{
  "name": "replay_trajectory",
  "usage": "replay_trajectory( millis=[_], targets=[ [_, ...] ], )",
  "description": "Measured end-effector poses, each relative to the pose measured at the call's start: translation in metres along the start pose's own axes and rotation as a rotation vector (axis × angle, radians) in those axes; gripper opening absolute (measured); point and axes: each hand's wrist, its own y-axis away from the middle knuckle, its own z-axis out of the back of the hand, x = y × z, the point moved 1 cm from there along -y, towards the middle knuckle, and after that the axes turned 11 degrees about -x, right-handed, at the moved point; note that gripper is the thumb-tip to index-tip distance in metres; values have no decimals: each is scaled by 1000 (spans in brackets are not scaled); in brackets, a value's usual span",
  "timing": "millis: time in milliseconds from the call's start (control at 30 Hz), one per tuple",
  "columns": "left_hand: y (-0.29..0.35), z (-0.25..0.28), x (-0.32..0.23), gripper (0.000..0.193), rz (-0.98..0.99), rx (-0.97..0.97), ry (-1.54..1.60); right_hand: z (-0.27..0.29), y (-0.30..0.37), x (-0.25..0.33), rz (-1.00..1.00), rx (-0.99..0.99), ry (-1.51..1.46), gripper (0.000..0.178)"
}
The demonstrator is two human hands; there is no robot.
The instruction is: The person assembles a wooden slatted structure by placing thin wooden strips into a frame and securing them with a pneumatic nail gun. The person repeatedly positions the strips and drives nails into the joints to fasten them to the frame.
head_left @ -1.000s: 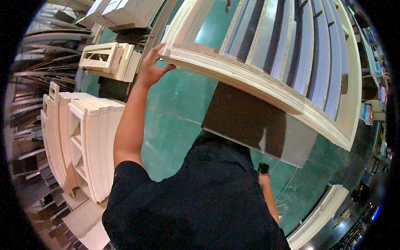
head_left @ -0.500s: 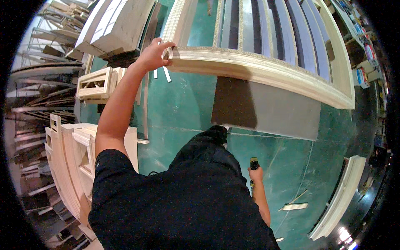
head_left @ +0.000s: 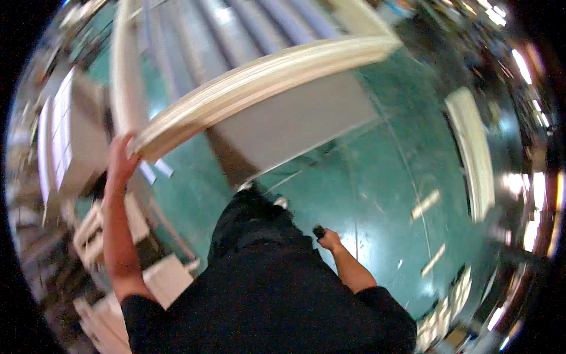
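A large pale wooden frame (head_left: 277,74) stretches across the upper part of the head view, with several grey and lilac slats (head_left: 259,23) running between its sides. My left arm is stretched out, and my left hand (head_left: 122,158) is closed around the frame's near left corner. Low beside my right leg, my right hand (head_left: 331,239) grips a dark hand tool (head_left: 319,232); its exact kind is not clear. The tool is well apart from the frame.
A grey-brown sheet (head_left: 300,124) lies on the green floor (head_left: 377,171) under the frame's near edge. Blocky stacked panels (head_left: 79,135) and smaller wooden frames (head_left: 94,236) stand at left. Long pale boards (head_left: 471,153) lie at right, with wood scraps (head_left: 425,204) nearby.
The view has turned right, so the frame now sits tilted and farther left. My left hand still holds its corner. My right hand with the tool has come closer to my body.
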Motion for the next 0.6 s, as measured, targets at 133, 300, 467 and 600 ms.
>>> replay_trajectory(
  millis=[133,300,467,600],
  targets=[
    [11,25,-18,68,180,85,-116,0,-17,45,-88,36,7,46],
    [24,22,-21,70,212,86,-169,-31,-30,70,-176,8,15,47],
    [5,32,-43,74,276,178,-202,-29,-60,125,-147,-71,-51,55],
    [11,31,-33,74,299,161,-208,-37,-78,136,-78,-26,-42,56]
  ],
)
